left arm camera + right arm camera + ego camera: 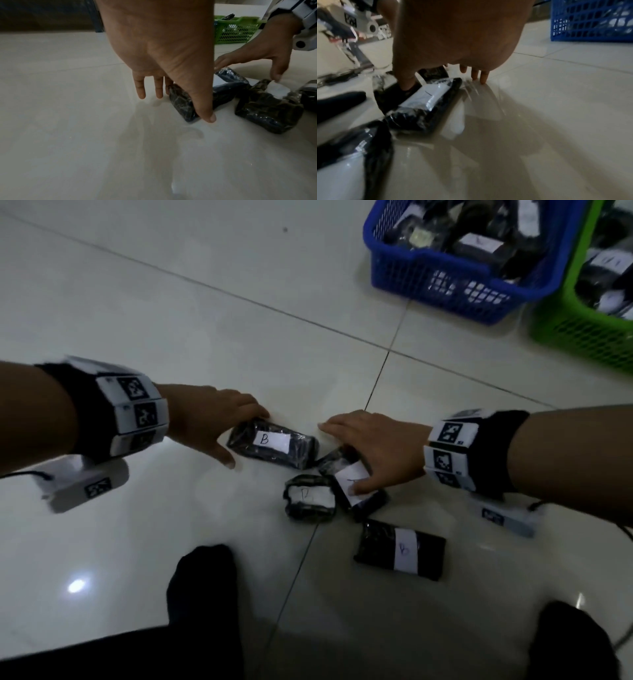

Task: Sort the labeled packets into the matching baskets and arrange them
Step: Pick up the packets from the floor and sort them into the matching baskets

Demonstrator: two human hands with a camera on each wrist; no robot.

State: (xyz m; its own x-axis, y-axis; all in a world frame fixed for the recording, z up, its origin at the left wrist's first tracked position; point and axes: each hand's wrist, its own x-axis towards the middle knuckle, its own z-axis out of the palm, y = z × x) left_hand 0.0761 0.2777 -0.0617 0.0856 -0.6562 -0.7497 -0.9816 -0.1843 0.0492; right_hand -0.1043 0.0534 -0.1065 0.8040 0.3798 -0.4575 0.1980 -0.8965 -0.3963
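Observation:
Several black plastic-wrapped packets with white labels lie on the tiled floor. My left hand (241, 437) straddles the left end of a packet marked B (274, 444). Its fingers stand straight at the far side and its thumb at the near side, as the left wrist view shows for the hand (185, 106) and the packet (178, 104). My right hand (337, 458) is spread over another packet (368, 503), with the thumb pressing its label and the fingertips on the floor. The right wrist view shows this hand (441, 81) on that packet (426, 97). A small packet (310, 498) and a second B packet (400, 549) lie nearer me.
A blue basket (455, 278) and a green basket (582, 330), both holding packets, stand at the far right. My feet in black socks (202, 587) are at the bottom of the head view. Bare floor lies to the left.

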